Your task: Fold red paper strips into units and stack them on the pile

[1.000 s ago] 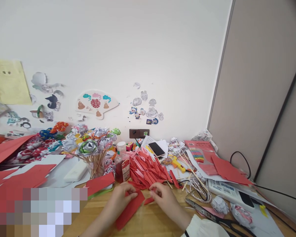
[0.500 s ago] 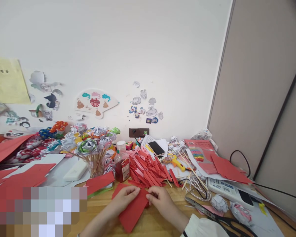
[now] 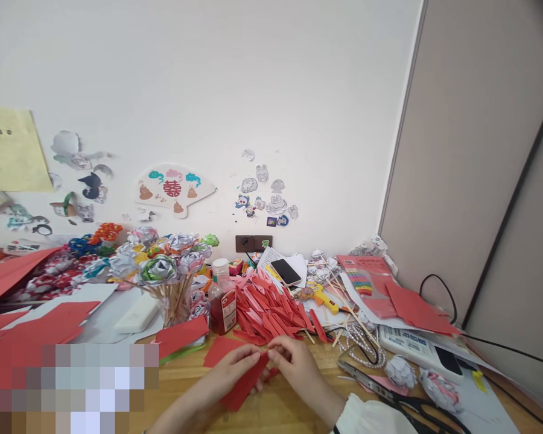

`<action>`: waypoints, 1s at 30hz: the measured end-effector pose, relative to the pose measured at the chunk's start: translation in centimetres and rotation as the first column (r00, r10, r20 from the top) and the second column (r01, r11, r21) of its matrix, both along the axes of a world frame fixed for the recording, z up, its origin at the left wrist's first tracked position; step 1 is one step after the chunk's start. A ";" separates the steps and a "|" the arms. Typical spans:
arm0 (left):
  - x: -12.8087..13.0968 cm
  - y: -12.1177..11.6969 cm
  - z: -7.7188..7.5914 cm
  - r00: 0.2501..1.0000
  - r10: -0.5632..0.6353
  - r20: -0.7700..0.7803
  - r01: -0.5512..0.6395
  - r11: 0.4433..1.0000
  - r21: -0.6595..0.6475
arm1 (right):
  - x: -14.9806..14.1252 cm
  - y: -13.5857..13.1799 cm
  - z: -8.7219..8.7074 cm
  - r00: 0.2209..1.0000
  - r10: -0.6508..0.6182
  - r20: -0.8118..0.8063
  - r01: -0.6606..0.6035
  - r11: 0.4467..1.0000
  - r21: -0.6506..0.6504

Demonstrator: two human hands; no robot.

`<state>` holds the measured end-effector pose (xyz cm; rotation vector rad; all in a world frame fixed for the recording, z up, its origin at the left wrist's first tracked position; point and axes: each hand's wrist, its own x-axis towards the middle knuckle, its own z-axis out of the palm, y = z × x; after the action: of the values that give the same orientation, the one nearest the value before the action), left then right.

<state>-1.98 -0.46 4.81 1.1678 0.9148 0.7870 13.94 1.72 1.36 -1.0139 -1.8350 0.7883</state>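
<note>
A sheet of red paper [image 3: 242, 390] is held between my two hands, low over the wooden table. My left hand [image 3: 241, 369] grips it along the upper left edge, thumb on top and fingers underneath. Close beside it, my right hand [image 3: 292, 364] pinches the paper's top corner, where a narrow edge seems turned over; the fingertips partly hide it. Another red paper piece [image 3: 221, 349] lies on the table just behind my left hand. Beyond both hands sits a heap of folded red paper strips [image 3: 271, 307].
Behind are a red-labelled bottle [image 3: 222, 304], a cup of sticks [image 3: 175, 307], paper flowers [image 3: 158, 268] and a phone [image 3: 286, 272]. To the right lie scissors [image 3: 389, 395], a beaded string [image 3: 364, 346], a yellow glue gun [image 3: 326, 299] and crumpled paper [image 3: 400, 371].
The red paper's lower end has tilted up and back under my hands, so less of its face shows. My right hand has shifted slightly left and up, closer to my left.
</note>
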 end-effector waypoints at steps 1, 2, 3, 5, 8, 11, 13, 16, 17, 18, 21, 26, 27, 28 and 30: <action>0.0 0.0 0.0 1.000 0.012 -0.008 -0.012 1.000 -0.010 | 0.0 0.0 0.0 1.000 -0.012 0.013 0.012 1.000 0.011; 0.1 0.0 0.1 1.000 0.024 -0.017 -0.025 0.999 -0.021 | 0.1 0.1 0.0 0.999 -0.032 0.034 0.030 0.999 0.032; 0.1 0.0 0.0 0.999 0.035 -0.025 -0.036 0.999 -0.033 | 0.2 0.1 0.0 0.997 -0.055 0.060 0.051 0.997 0.060; 0.0 0.1 -0.2 0.998 0.056 -0.029 -0.057 0.997 -0.047 | 0.3 0.0 -0.1 0.988 -0.091 0.126 0.073 0.987 0.142; -0.2 0.5 -0.6 0.997 0.073 0.001 -0.073 0.997 -0.011 | 0.5 -0.1 -0.3 0.952 -0.108 0.288 0.019 0.955 0.297; -0.3 1.0 -1.0 0.996 0.091 -0.009 -0.091 0.996 -0.003 | 0.5 -0.3 -0.6 0.881 -0.145 0.450 -0.045 0.921 0.386; -0.3 1.2 -1.0 0.990 0.131 -0.044 -0.132 0.991 -0.026 | 0.3 -0.3 -0.7 0.848 -0.174 0.501 -0.054 0.911 0.408; -0.4 1.2 -0.8 0.981 0.176 -0.076 -0.181 0.981 -0.064 | 0.2 -0.3 -0.9 0.817 -0.190 0.544 -0.065 0.908 0.415; -0.4 1.2 -0.8 0.981 0.178 -0.075 -0.184 0.980 -0.077 | 0.1 -0.3 -1.0 0.810 -0.189 0.555 -0.071 0.908 0.413; -0.5 1.2 -0.7 0.982 0.175 -0.072 -0.181 0.980 -0.089 | 0.1 -0.3 -1.0 0.804 -0.189 0.563 -0.076 0.907 0.413; -0.6 1.2 -0.8 0.984 0.168 -0.061 -0.175 0.977 -0.123 | 0.0 -0.3 -1.0 0.797 -0.189 0.574 -0.086 0.904 0.418; -0.5 1.1 -0.9 0.976 0.217 0.004 -0.214 0.965 -0.152 | 0.0 -0.4 -0.9 0.791 -0.182 0.584 -0.095 0.907 0.411; -0.5 1.1 -0.9 0.975 0.223 0.018 -0.218 0.962 -0.163 | 0.0 -0.5 -0.8 0.791 -0.181 0.584 -0.096 0.907 0.411; -0.5 1.1 -0.9 0.972 0.231 0.031 -0.222 0.959 -0.174 | 0.0 -0.5 -0.8 0.792 -0.180 0.583 -0.097 0.906 0.412; -0.4 1.1 -1.0 0.970 0.235 0.058 -0.220 0.956 -0.195 | 0.0 -0.5 -0.9 0.795 -0.179 0.579 -0.097 0.905 0.414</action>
<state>-2.41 0.60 3.80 0.8699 1.0447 0.9062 13.92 1.22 0.50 -1.0799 -2.3778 -0.0196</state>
